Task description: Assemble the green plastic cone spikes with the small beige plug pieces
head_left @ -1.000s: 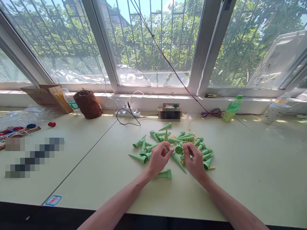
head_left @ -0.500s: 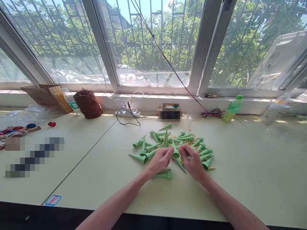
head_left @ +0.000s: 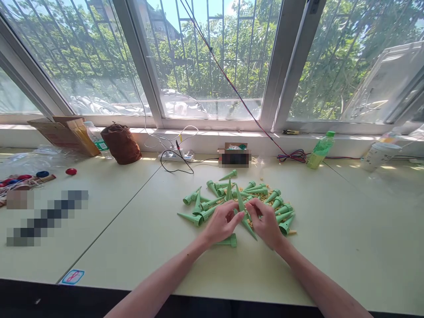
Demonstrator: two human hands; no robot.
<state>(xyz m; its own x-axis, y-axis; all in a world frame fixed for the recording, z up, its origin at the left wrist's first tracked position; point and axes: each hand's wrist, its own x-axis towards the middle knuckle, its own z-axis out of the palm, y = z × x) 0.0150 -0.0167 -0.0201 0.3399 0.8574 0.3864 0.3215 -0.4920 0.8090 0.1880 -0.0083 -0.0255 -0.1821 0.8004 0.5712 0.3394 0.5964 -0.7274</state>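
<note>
A green plastic watering spike [head_left: 240, 197] stands point up between my hands, above the pile. My left hand [head_left: 222, 224] is closed on it, fingers behind and thumb across its lower part. Close against its right side, my right hand [head_left: 266, 224] is closed in a pinch; what lies between those fingertips is hidden. Around both hands lie several more green spikes [head_left: 198, 206], some upright and most on their sides. Small yellow pieces [head_left: 264, 199] are scattered among them. A single spike [head_left: 229, 240] lies partly under my left wrist.
A green bottle [head_left: 320, 150] and a pale cup [head_left: 380, 155] stand at the back right. A brown bag [head_left: 121, 144], a cardboard box [head_left: 66, 135] and a power strip [head_left: 172, 155] line the windowsill side. Red and blue balls [head_left: 42, 174] lie at left.
The spike in my left hand has turned, so its open wide end no longer faces me. My left thumb has moved across its lower part. My right hand stays nearly in place.
</note>
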